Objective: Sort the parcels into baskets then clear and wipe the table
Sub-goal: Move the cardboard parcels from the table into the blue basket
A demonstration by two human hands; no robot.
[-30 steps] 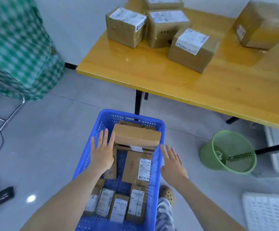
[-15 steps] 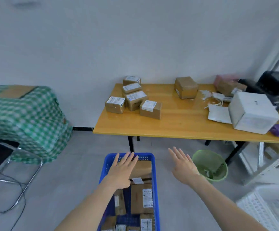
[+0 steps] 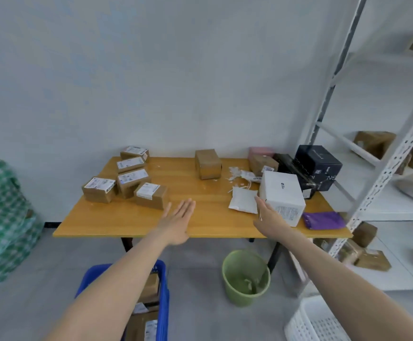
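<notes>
The left hand (image 3: 176, 223) is spread flat with its fingers straight and holds nothing, above the front edge of the table (image 3: 126, 225). The nearest brown parcel (image 3: 151, 196) lies at its 11 o'clock, close to the fingertips. The right hand (image 3: 269, 217) is also flat and empty, with the white box (image 3: 284, 193) at its 1 o'clock; whether they touch is unclear. The blue basket (image 3: 164, 303) stands on the floor at the left hand's 6 o'clock.

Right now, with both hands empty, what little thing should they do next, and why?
Probably reach the left hand forward to grip the nearest brown parcel. The hand is open and holds nothing, that parcel lies just beyond its fingertips, and the blue basket on the floor already holds similar labelled parcels.
</notes>
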